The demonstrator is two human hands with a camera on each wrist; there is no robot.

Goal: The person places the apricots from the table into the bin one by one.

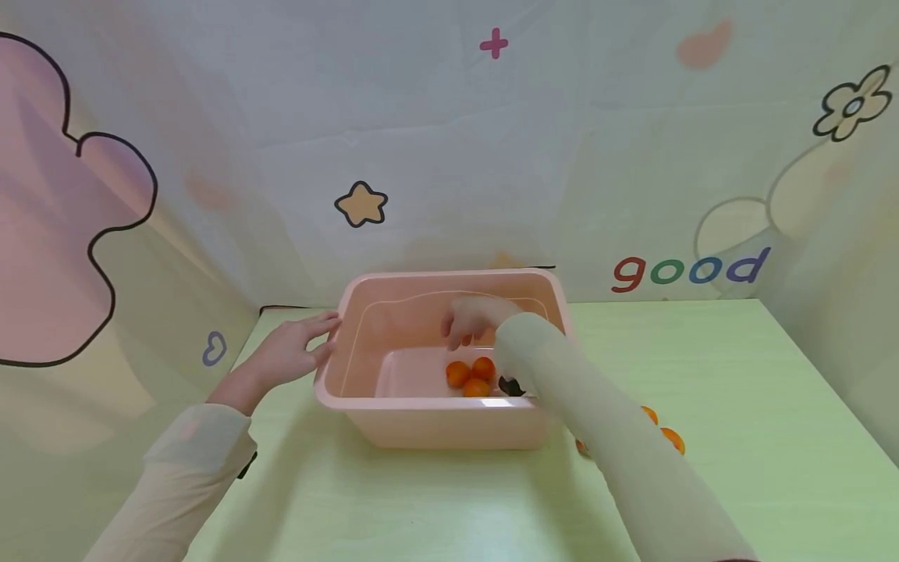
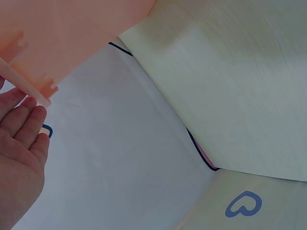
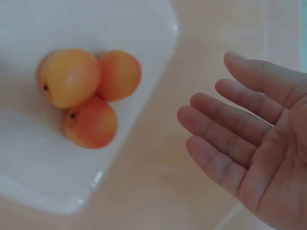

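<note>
Three orange-red, rounded fruits [image 3: 72, 79] that look like apricots lie together on the floor of a pink plastic tub [image 1: 449, 428]. Over the inside of the tub hangs my right hand [image 1: 474, 318]. Its fingers [image 3: 225, 132] are loosely extended and hold nothing, a little apart from the fruits. My left hand [image 1: 286, 351] grips the tub's left rim, its fingertips at the lip and the thumb nearer me. From below, the left wrist view shows the fingers [image 2: 31, 120] against the lip; most of the thumb is hidden there.
More orange fruits [image 1: 672, 440] lie on the pale green table [image 1: 737, 375] right of the tub, partly hidden by my right sleeve [image 1: 618, 437]. A small dark thing [image 1: 511, 386] shows beside that sleeve. Behind the tub hangs a printed cloth [image 1: 435, 172].
</note>
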